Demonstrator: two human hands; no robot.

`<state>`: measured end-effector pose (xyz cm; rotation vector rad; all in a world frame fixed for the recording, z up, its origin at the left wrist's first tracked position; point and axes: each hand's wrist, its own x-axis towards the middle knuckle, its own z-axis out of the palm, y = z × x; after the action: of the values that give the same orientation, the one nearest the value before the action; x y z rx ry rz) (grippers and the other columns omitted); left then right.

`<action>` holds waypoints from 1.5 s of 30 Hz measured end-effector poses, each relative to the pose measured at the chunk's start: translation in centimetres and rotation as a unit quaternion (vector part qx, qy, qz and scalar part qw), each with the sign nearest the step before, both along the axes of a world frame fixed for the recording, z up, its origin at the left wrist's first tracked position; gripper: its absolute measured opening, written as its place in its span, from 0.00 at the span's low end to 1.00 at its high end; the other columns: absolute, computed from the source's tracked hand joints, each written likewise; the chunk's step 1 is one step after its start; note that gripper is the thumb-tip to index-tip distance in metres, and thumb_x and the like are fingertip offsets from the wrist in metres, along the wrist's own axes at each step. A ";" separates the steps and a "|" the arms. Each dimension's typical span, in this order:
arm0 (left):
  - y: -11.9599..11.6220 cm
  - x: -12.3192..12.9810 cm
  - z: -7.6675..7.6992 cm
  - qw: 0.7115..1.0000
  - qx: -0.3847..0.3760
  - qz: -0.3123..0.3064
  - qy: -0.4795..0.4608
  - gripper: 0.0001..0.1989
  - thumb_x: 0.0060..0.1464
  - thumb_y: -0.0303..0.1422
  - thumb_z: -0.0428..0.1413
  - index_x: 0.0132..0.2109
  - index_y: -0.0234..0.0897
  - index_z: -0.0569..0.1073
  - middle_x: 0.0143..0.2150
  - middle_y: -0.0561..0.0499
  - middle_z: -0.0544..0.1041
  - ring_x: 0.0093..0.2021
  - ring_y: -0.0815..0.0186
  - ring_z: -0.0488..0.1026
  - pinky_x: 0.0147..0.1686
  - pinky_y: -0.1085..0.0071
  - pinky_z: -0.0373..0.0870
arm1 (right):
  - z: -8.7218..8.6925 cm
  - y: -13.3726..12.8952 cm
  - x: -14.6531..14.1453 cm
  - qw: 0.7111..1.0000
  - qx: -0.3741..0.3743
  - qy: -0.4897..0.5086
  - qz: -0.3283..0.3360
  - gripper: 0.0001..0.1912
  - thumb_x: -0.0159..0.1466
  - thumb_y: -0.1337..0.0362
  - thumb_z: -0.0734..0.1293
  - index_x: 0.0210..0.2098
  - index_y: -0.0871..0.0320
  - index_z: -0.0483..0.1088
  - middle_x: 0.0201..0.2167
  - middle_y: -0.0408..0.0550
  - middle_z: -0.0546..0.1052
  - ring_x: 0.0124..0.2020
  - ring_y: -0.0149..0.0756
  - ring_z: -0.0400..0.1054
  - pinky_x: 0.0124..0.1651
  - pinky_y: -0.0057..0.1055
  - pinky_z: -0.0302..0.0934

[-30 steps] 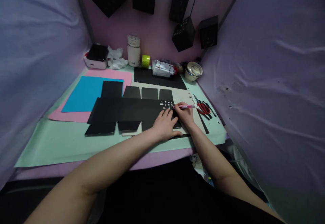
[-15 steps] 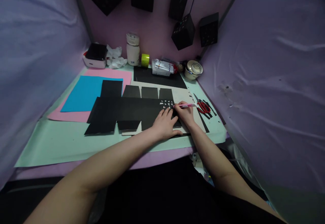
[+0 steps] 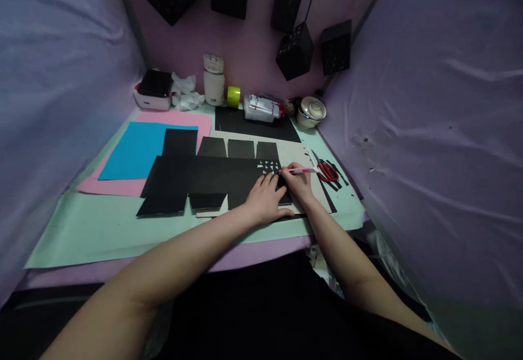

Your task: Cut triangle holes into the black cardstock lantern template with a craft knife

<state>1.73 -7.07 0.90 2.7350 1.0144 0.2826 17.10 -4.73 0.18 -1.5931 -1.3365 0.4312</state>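
Note:
A flat black card box template [image 3: 204, 174] with flaps lies on a white board [image 3: 291, 154]. Small cut-out shapes near its right end let the white show through. My left hand [image 3: 265, 201] rests on the card just below these holes, fingers spread and pressing flat. My right hand [image 3: 299, 184] grips a slim pink craft knife [image 3: 301, 170] like a pen, its tip down at the card beside the holes. The blade itself is too small to make out.
Red-handled scissors [image 3: 327, 172] lie at right among black scraps [image 3: 343, 175]. Blue [image 3: 131, 150] and pink sheets [image 3: 110, 187] lie at left. Along the back stand a white bottle [image 3: 214, 87], yellow tape [image 3: 233, 97] and a lidded bowl [image 3: 311, 112]. Black boxes [image 3: 295, 52] hang above.
Almost nothing differs. The craft knife and my right hand have shifted very slightly; my left hand stays in place on the card.

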 end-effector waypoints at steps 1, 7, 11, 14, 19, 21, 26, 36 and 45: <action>0.0 0.0 0.0 1.000 0.001 0.000 0.002 0.41 0.53 0.61 0.51 0.64 0.36 0.65 0.69 0.36 0.56 0.70 0.44 0.49 0.66 0.50 0.44 | 0.0 0.0 0.0 1.000 0.002 0.000 0.000 0.10 0.54 0.61 0.64 0.19 0.56 0.64 0.17 0.39 0.67 0.23 0.30 0.59 0.26 0.28 0.52; 0.1 0.1 -0.2 1.000 0.000 0.003 -0.001 0.40 0.52 0.61 0.52 0.63 0.37 0.66 0.69 0.38 0.57 0.70 0.44 0.49 0.66 0.50 0.44 | 0.0 0.0 0.1 1.000 0.004 -0.019 -0.003 0.10 0.53 0.62 0.63 0.18 0.56 0.62 0.17 0.38 0.66 0.22 0.29 0.58 0.26 0.28 0.51; 0.1 0.1 -0.3 1.000 0.002 0.003 -0.004 0.40 0.52 0.61 0.52 0.63 0.38 0.66 0.69 0.39 0.57 0.69 0.45 0.49 0.66 0.50 0.44 | 0.0 -0.1 0.0 1.000 0.006 -0.010 -0.001 0.10 0.53 0.62 0.63 0.18 0.56 0.61 0.16 0.38 0.64 0.22 0.29 0.56 0.26 0.28 0.51; 0.1 0.1 -0.3 1.000 -0.004 0.002 -0.003 0.41 0.53 0.61 0.52 0.63 0.36 0.66 0.69 0.37 0.56 0.70 0.44 0.48 0.67 0.50 0.43 | 0.0 -0.1 0.1 1.000 0.007 -0.007 -0.001 0.09 0.52 0.62 0.63 0.18 0.56 0.60 0.17 0.37 0.64 0.22 0.29 0.56 0.25 0.28 0.50; 0.1 0.1 -0.3 1.000 -0.009 0.000 -0.005 0.41 0.53 0.61 0.52 0.64 0.36 0.65 0.70 0.36 0.55 0.70 0.43 0.48 0.67 0.49 0.43 | -0.1 0.0 0.1 1.000 0.009 0.000 0.000 0.08 0.51 0.63 0.63 0.18 0.56 0.60 0.17 0.37 0.64 0.22 0.29 0.57 0.26 0.28 0.51; 0.1 0.1 -0.3 1.000 -0.005 0.001 -0.006 0.41 0.53 0.61 0.52 0.63 0.36 0.66 0.69 0.37 0.56 0.70 0.44 0.48 0.67 0.49 0.43 | -0.1 0.0 0.1 1.000 0.007 -0.002 -0.003 0.08 0.51 0.63 0.63 0.18 0.56 0.60 0.17 0.38 0.64 0.22 0.29 0.57 0.26 0.28 0.51; 0.1 0.1 -0.3 1.000 -0.004 0.002 -0.004 0.41 0.53 0.61 0.52 0.63 0.37 0.66 0.69 0.37 0.56 0.70 0.44 0.48 0.66 0.50 0.44 | 0.0 0.1 0.2 1.000 0.011 -0.006 -0.008 0.08 0.51 0.63 0.63 0.18 0.55 0.60 0.16 0.38 0.64 0.22 0.29 0.57 0.27 0.29 0.52; 0.2 0.1 -0.7 1.000 0.009 0.002 -0.007 0.41 0.53 0.62 0.51 0.64 0.37 0.65 0.69 0.38 0.56 0.70 0.44 0.49 0.66 0.50 0.44 | 0.0 -0.1 0.4 1.000 0.011 -0.007 0.012 0.11 0.57 0.58 0.63 0.22 0.56 0.67 0.21 0.42 0.71 0.25 0.32 0.63 0.30 0.29 0.56; 0.1 0.1 -0.4 1.000 0.002 0.000 -0.001 0.42 0.53 0.61 0.51 0.64 0.36 0.65 0.70 0.35 0.55 0.70 0.44 0.48 0.66 0.49 0.43 | -0.2 0.0 0.3 1.000 0.012 -0.008 0.011 0.13 0.58 0.57 0.63 0.21 0.56 0.67 0.19 0.40 0.70 0.24 0.32 0.62 0.29 0.29 0.55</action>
<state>1.87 -6.99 0.53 2.7377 1.0134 0.2883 17.40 -4.75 0.02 -1.5654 -1.3675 0.4159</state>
